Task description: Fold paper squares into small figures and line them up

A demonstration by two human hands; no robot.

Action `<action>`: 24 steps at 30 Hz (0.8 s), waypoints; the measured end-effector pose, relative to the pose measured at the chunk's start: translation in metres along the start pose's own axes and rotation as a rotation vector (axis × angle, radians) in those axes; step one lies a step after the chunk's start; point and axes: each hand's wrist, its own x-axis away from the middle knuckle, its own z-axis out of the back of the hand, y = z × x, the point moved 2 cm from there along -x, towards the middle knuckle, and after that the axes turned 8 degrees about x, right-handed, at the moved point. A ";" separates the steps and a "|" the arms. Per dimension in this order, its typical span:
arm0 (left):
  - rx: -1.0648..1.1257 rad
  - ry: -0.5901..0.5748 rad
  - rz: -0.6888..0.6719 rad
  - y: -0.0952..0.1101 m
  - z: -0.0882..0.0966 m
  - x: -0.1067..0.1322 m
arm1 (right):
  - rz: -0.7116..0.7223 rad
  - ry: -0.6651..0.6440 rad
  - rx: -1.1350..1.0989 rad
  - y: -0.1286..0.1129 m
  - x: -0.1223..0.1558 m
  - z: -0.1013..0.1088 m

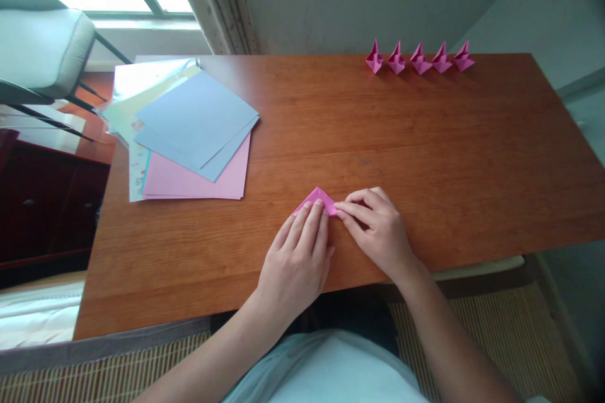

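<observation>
A small piece of folded pink paper (319,194) lies on the wooden table near its front edge, its pointed top facing away from me. My left hand (300,252) rests flat over it, fingers stretched out and pressing on its surface, which hides the lower part. At the paper's right corner, the thumb and index finger of my right hand (378,227) pinch the tip. The remaining fingers of that hand are curled above the table.
Several pink origami figures (420,60) stand in a row along the table's (302,132) far edge. To the left lie blue-grey sheets (198,116), overlapping pink sheets (198,182) and plastic-wrapped paper (142,85). A chair (47,44) stands beyond the left side.
</observation>
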 end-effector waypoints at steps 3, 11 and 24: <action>0.004 -0.003 0.005 0.000 0.001 0.000 | -0.002 -0.015 -0.002 0.001 0.000 -0.001; 0.027 -0.001 0.011 -0.001 0.001 0.001 | 0.011 -0.031 0.000 0.001 0.000 -0.002; 0.041 0.005 0.012 -0.001 0.000 0.001 | 0.036 -0.040 0.080 -0.007 -0.005 -0.004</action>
